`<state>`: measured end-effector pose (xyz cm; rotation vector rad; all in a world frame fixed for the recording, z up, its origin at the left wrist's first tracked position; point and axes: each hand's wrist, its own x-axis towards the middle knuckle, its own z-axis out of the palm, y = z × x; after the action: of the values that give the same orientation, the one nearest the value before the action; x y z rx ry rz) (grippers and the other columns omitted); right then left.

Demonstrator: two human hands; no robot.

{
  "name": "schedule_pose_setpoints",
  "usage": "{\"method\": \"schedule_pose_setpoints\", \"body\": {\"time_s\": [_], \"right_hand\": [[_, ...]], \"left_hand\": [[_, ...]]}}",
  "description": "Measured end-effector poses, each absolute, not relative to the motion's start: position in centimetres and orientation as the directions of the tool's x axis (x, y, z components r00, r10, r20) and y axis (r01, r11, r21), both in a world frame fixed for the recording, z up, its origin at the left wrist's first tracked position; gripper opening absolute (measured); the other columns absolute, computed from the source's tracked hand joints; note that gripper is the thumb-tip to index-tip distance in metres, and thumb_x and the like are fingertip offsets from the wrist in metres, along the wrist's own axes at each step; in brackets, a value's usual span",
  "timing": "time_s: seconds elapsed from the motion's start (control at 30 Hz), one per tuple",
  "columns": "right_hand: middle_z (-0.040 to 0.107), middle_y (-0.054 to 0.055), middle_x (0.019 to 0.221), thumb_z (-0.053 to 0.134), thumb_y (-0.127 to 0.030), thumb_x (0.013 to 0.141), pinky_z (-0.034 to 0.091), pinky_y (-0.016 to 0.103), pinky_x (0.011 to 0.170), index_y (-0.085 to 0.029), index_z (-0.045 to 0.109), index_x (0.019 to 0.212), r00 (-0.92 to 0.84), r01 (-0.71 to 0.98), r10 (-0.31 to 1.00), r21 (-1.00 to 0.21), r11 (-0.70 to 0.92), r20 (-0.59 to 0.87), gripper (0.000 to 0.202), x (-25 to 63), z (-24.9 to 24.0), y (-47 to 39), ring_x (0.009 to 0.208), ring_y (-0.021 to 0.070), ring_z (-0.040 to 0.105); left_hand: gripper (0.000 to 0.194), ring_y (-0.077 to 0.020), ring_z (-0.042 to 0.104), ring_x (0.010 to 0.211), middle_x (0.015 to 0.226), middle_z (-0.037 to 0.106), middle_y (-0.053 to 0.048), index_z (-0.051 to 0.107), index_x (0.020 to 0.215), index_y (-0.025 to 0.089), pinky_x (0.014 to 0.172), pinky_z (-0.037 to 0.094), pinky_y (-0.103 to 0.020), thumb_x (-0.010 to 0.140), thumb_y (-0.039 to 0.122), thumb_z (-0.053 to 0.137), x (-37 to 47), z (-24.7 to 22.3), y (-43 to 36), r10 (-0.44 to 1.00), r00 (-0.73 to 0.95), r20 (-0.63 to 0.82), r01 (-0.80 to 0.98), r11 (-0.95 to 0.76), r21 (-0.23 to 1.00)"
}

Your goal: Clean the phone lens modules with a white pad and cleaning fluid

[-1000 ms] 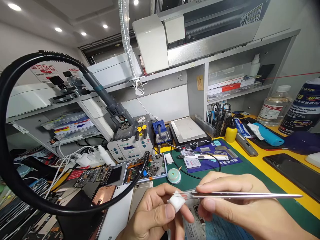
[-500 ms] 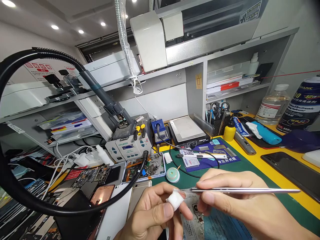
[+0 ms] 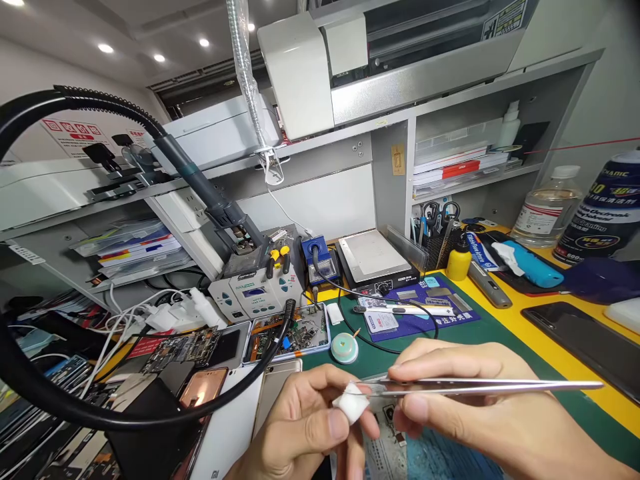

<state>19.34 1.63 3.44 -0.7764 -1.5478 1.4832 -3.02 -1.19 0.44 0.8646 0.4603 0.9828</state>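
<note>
A small white cotton wad (image 3: pixel 352 404) is pinched between the thumb and fingers of my left hand (image 3: pixel 305 430). In my right hand (image 3: pixel 465 400) lies a pair of metal tweezers (image 3: pixel 470 385), almost level, its arms slightly spread. The tweezers' tips point left and meet the upper part of the cotton; whether they grip it I cannot tell. Below both hands is a worn, printed sheet or mat (image 3: pixel 430 453), partly hidden by them. Just beyond the fingers stands a small round green-topped container (image 3: pixel 345 348) with a thin stick on it.
A thick black hose (image 3: pixel 200 417) loops across the left side, over phones and circuit boards. Behind are a tray of small parts (image 3: pixel 305 327), a hot-air station (image 3: pixel 255 293) and a flat heating plate (image 3: pixel 373 257). A dark phone (image 3: pixel 580 340) and bottles stand at right.
The tweezers' arms have spread apart, with the tips now over the cotton's upper face. The cotton has shifted slightly in my left fingers. Both hands stay nearly in place.
</note>
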Motion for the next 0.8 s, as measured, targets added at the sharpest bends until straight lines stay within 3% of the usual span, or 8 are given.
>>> {"method": "schedule_pose_setpoints", "body": {"time_s": [0.37,0.8], "right_hand": [[0.074,0.001,0.078,0.078,-0.026,0.082,0.056,0.018,0.062,-0.026,0.083,0.083,-0.512,-0.113,0.843,-0.986,0.126,0.166,0.004,19.7,4.0,1.6,0.067,0.0138,0.068],[0.073,-0.001,0.077,0.078,-0.02,0.083,0.056,0.018,0.064,-0.026,0.081,0.082,-0.504,-0.121,0.842,-0.981,0.153,0.193,0.007,19.9,4.3,1.7,0.066,0.0135,0.069]], "left_hand": [[0.027,-0.0088,0.063,0.048,0.069,0.069,-0.003,0.077,0.097,0.011,0.044,0.047,-0.016,0.074,0.026,0.078,-3.0,0.8,-1.2,0.895,0.444,-0.046,-0.55,0.313,0.774],[0.027,-0.0095,0.062,0.048,0.068,0.067,-0.004,0.075,0.094,0.009,0.042,0.048,-0.017,0.073,0.025,0.077,-3.0,0.7,-1.1,0.892,0.449,-0.049,-0.566,0.326,0.757]]}}
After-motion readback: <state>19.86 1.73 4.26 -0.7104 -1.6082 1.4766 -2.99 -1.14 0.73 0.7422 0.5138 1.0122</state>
